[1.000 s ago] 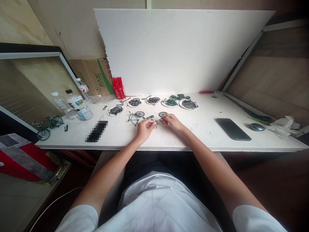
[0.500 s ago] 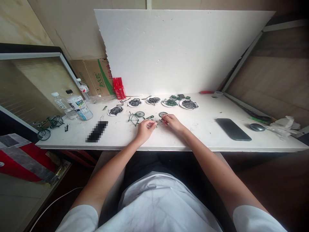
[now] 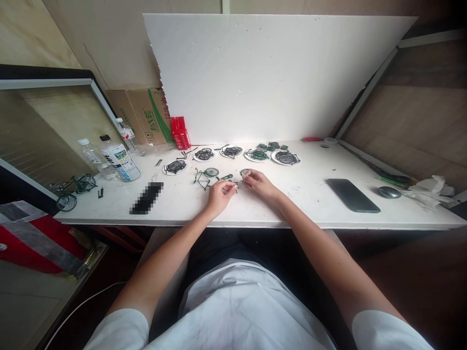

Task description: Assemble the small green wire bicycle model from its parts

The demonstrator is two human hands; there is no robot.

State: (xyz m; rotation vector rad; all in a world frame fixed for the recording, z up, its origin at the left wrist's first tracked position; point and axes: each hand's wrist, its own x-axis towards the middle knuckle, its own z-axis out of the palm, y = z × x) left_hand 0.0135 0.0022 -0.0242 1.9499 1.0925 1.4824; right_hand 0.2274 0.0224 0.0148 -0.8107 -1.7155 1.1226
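Observation:
My left hand point(image 3: 220, 193) and my right hand point(image 3: 258, 184) meet at the middle of the white table point(image 3: 306, 204), both pinched on a small dark model-bicycle part point(image 3: 239, 184) held between them. A small green wheel point(image 3: 245, 172) lies just behind my right fingers. To the left of my left hand sit a green model bicycle frame with a wheel point(image 3: 204, 176) and a green strip part point(image 3: 226, 177). Several white dishes of dark and green small parts point(image 3: 231, 151) stand in a row behind.
A finished green model bicycle point(image 3: 73, 190) stands at the table's left end beside water bottles point(image 3: 120, 159). A black phone point(image 3: 352, 195) and a mouse point(image 3: 388, 192) lie to the right. A red box point(image 3: 180, 132), a cardboard box point(image 3: 146, 115) and a white foam board point(image 3: 270, 73) stand behind.
My hands have drawn slightly closer together over the small part; my right hand has shifted a little to the left. Everything else stays put.

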